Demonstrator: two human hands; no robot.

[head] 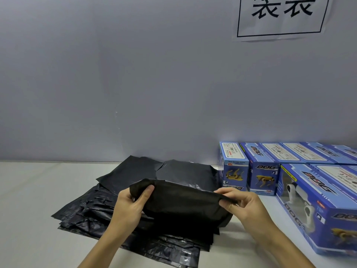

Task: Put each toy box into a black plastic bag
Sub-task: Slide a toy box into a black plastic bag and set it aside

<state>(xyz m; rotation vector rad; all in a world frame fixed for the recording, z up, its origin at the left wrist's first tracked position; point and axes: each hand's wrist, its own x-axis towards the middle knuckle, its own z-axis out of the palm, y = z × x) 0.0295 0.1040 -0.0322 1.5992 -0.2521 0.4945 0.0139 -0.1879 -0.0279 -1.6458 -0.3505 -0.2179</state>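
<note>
Bag (185,202) is pinched at its top edge by my left hand (131,206) and right hand (241,204), above the stack (100,213). I should rub its layers apart before reaching for a box (316,207).

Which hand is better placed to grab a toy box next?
Likely the right hand: the blue toy boxes sit just beside it, while the left hand pinches the black bag on the far side.

Packing station: stacked toy boxes (309,171), bag pile (108,213), wall sign (282,16).
</note>
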